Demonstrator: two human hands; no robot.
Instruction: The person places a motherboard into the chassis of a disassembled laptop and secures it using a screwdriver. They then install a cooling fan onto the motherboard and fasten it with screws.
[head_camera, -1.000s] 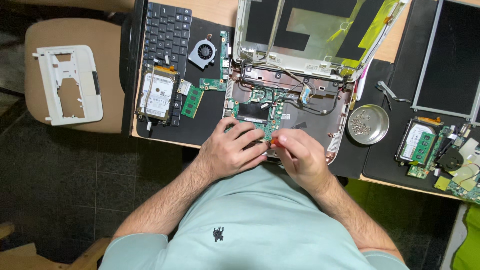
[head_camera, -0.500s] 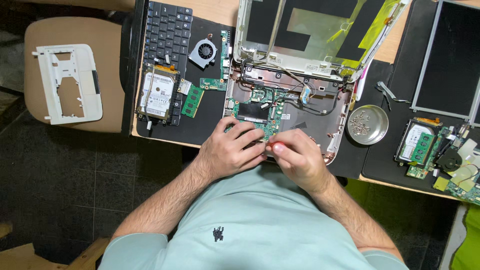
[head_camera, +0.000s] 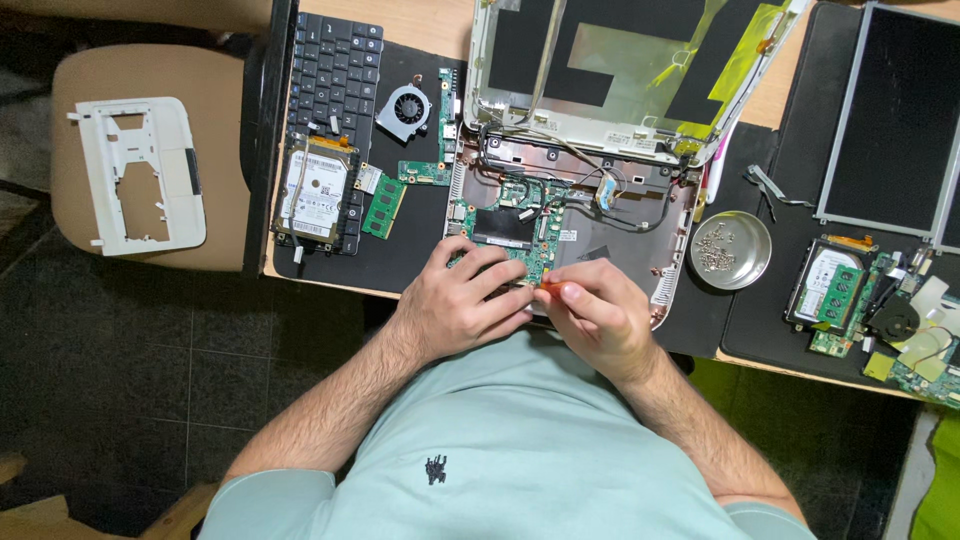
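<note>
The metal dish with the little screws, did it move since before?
No. The round metal dish sits at the same spot beside the right edge of the opened laptop base on the black mat, as earlier.

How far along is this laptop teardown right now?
Done: keyboard, fan and hard drive lie out on the mat. In hand: right hand works an orange-handled tool beside left hand. Left: green mainboard still sits in the base.

Looks like an electronics repair bench. Opened laptop (head_camera: 580, 215), loose keyboard (head_camera: 335, 75), fan (head_camera: 408, 108), hard drive (head_camera: 318, 190), screw dish (head_camera: 730, 250) etc. on black mats.
</note>
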